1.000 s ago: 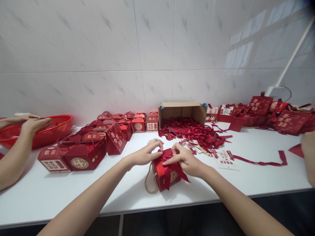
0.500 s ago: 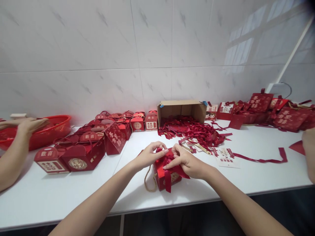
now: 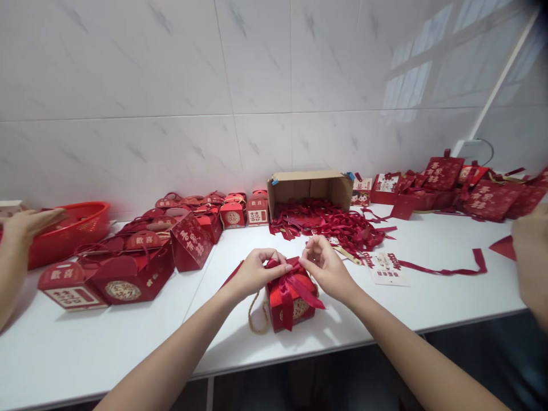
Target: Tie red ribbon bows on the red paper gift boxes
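A small red box (image 3: pixel 274 315) with a gold round pattern stands near the table's front edge. On its top lies a dark red ribbon bow (image 3: pixel 295 285), its tails hanging over the box's front. My left hand (image 3: pixel 262 271) pinches the ribbon at the left of the bow, thumb and fingers together. At the bow's right side, my right hand (image 3: pixel 324 262) is closed in a pinch on the ribbon, fingers curled. A twisted gold cord loop (image 3: pixel 253 319) rests on the table at the box's left.
Finished-looking red boxes (image 3: pixel 132 279) stand at the left beside a red basket (image 3: pixel 92 228). Ribbons (image 3: pixel 329 225) spill from a cardboard box (image 3: pixel 310 177). Cards (image 3: pixel 387 268) and red bags (image 3: pixel 492 200) lie right. Other people's hands show at the left (image 3: pixel 25 228) and right (image 3: pixel 533 262) edges.
My right hand has lifted off the front of the bow and moved up to its right side. The bow now shows more openly. The view has shifted slightly rightward.
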{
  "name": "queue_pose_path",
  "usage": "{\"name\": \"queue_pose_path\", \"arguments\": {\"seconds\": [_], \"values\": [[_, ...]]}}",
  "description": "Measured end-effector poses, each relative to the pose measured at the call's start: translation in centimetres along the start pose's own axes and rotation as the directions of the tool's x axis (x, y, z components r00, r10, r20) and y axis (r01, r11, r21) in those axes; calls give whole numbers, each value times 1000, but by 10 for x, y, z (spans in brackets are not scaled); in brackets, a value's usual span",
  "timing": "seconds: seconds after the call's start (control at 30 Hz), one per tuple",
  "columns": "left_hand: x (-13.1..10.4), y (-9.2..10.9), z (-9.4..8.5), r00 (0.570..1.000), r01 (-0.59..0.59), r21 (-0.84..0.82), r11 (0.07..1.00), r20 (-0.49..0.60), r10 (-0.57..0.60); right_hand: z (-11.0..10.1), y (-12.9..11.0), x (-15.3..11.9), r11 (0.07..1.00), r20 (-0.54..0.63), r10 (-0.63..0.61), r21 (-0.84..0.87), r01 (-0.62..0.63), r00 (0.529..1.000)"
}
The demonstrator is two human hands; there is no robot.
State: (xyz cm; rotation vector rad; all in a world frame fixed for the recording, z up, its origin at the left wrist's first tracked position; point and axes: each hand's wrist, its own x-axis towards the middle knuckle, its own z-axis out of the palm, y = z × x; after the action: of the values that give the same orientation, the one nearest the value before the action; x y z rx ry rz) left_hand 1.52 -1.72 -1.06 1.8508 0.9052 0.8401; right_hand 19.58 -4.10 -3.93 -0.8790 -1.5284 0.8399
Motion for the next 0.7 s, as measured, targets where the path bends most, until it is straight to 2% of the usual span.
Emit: {"name": "queue_pose_path", "arguments": {"seconds": [0.27,0.4,0.53,0.63,0.7], "values": [[2,-7,3,998,12,-30,999,-64,-14,0,7,0,999,-35,20,34,-19,999],[0,-7,2,999,30,-38,999,-41,-32,-2,10,0,998,-53,24,58,-21,998],[-4,-7,0,999,-2,-7,1000,-39,2,-3,12,0,999,-83,21,47,-17,996],[-5,-9,0,999,-19,-11,1000,-48,18,-5,10,1,999,-53,10,44,-8,999],[-5,-11,-1,998,-19,-10,1000,-54,19,-8,8,1,998,-20,55,46,-54,998]]}}
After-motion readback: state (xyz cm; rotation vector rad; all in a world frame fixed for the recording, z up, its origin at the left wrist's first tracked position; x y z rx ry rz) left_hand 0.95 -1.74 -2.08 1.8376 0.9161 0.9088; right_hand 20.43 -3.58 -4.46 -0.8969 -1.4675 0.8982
